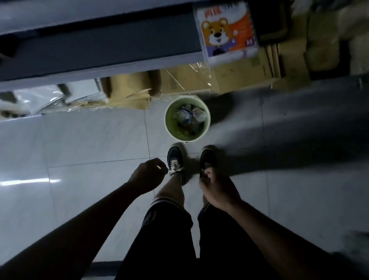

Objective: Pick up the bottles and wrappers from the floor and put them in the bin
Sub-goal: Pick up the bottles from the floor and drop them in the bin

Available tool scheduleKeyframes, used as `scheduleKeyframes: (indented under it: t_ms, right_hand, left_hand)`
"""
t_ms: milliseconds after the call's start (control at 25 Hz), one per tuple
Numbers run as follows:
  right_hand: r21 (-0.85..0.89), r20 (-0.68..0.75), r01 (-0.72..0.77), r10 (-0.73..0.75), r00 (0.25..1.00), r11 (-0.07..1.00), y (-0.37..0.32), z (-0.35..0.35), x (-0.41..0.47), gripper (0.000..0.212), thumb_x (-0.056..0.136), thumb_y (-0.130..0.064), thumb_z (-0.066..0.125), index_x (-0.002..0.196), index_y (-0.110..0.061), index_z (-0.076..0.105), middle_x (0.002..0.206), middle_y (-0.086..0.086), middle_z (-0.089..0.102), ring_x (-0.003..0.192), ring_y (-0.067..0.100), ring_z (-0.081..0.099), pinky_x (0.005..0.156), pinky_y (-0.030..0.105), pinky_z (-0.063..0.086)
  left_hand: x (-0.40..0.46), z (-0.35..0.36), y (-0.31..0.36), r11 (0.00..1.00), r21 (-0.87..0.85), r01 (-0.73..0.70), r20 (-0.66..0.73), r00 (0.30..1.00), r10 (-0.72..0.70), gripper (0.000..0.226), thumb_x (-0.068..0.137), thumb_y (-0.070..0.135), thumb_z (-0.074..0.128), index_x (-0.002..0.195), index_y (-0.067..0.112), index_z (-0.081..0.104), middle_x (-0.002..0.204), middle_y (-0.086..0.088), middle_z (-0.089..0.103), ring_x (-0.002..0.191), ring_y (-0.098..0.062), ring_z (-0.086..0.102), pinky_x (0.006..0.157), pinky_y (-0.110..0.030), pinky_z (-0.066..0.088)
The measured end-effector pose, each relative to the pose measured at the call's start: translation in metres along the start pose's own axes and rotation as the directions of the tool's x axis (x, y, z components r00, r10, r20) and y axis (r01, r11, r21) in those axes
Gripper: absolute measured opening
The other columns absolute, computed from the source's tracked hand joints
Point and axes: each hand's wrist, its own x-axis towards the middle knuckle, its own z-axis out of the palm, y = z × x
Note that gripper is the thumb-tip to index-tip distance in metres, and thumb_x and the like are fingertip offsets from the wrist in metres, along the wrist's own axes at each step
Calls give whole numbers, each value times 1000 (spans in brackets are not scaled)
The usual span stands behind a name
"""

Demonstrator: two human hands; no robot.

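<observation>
Green bin at the floor's far edge holds bottles; left hand and right hand hang loosely curled, grips holding nothing; visible tiles bear no litter.

Storeroom: stacked cardboard boxes under shelving.
</observation>
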Motion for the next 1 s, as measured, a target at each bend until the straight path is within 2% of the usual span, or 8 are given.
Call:
scheduleKeyframes:
  t_ms: [120,240,320,480,600,760,1000]
  right_hand:
    - [-169,-6,166,-169,986,972,-19,-34,-45,48,98,-41,53,141,-18,52,142,6,54,129,25,52,101,37,42]
    - [-398,8,289,-312,950,871,-31,-53,-78,43,93,-44,56,127,-20,59,128,7,58,122,26,55,98,38,46]
    - [-509,52,323,-345,937,798,-40,-60,-99,39,93,-46,54,125,-24,57,128,2,58,122,24,53,98,38,47]
    - [-670,202,402,-368,908,625,-57,-62,-127,31,92,-46,49,115,-26,57,122,1,59,119,24,53,99,42,47]
    - [-752,283,456,-391,876,476,-68,-54,-136,32,93,-48,49,116,-27,57,125,0,60,123,24,52,101,40,46]
    - [-815,379,508,-406,831,279,-77,-36,-153,33,97,-42,52,122,-22,59,127,3,60,120,25,54,97,36,45]
    - [-800,554,599,-367,747,11,-64,9,-192,38,97,-41,54,127,-20,61,129,4,63,119,23,57,98,36,47]
  left_hand:
    - [-71,-9,16,995,14,-96,-105,990,97,17,82,47,60,92,34,64,88,2,75,81,-26,69,80,-41,57]
    - [-126,-3,12,991,97,-90,-187,977,107,21,94,38,63,112,28,66,103,1,74,93,-26,70,85,-40,56]
    - [-160,9,-3,995,70,-66,-238,968,81,25,96,39,61,117,26,65,107,1,74,96,-26,71,85,-40,56]
    - [-211,58,-50,996,-48,71,-263,961,-81,38,95,51,60,124,27,62,117,0,71,105,-25,69,87,-37,54]
    - [-246,103,-77,965,-225,136,-246,950,-191,42,98,54,56,127,25,61,122,-3,69,110,-25,66,89,-35,52]
    - [-283,171,-95,884,-432,179,-251,917,-309,43,98,51,52,129,22,60,123,-4,70,111,-26,66,90,-36,52]
    - [-338,258,-103,713,-664,227,-261,823,-505,44,96,47,49,131,22,60,126,-6,67,112,-27,64,91,-37,51]
